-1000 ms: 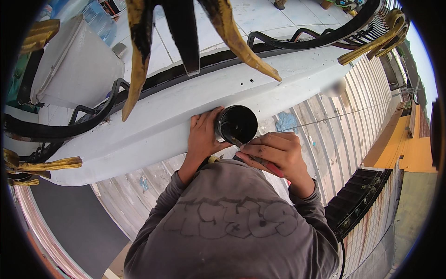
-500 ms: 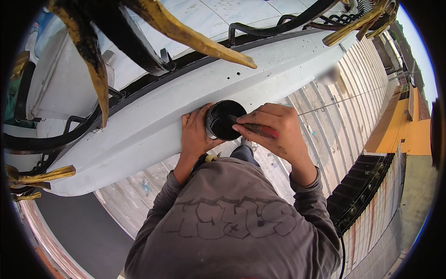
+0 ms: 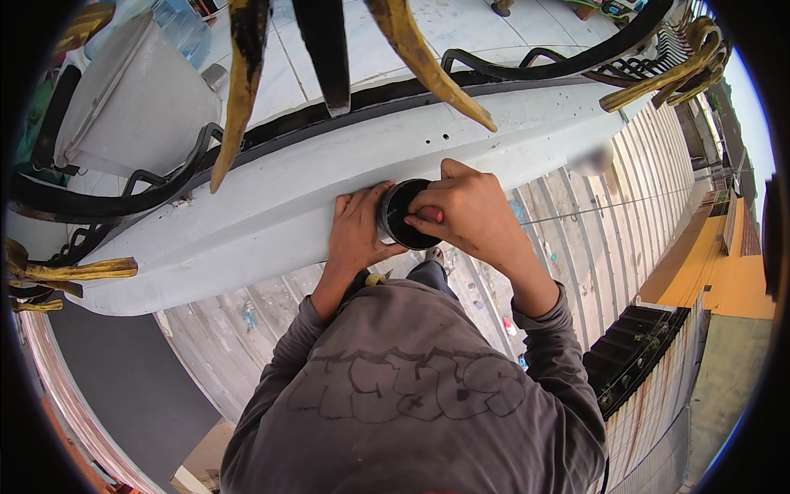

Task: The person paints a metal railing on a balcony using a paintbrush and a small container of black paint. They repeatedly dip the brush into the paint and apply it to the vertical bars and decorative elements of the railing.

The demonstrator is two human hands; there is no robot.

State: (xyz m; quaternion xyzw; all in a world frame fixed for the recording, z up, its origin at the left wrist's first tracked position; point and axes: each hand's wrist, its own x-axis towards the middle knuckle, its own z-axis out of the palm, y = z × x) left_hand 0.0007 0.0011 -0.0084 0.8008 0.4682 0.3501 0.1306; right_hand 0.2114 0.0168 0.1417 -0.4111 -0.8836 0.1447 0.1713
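A round can (image 3: pixel 387 221) of black paint stands upright at the edge of a white ledge (image 3: pixel 247 230). My left hand (image 3: pixel 355 229) is closed round the can's left side, thumb along the near side. In my right hand (image 3: pixel 477 210) is a paintbrush (image 3: pixel 431 214) with a red handle end, gripped over the can's mouth. Its bristles are hidden by the fingers and the can; the black inside surface looks wet.
Beyond the ledge runs a black metal railing (image 3: pixel 576 56) with gold spear tips (image 3: pixel 432 66) jutting toward me. Behind it are a pale bin (image 3: pixel 140 107) and a tiled floor. A ribbed roof (image 3: pixel 609 214) lies below on the right, an orange wall (image 3: pixel 745 272) farther off.
My right hand has moved leftward over the can, and the brush handle is now steeper. The view has shifted, so the can and railing appear in slightly different places.
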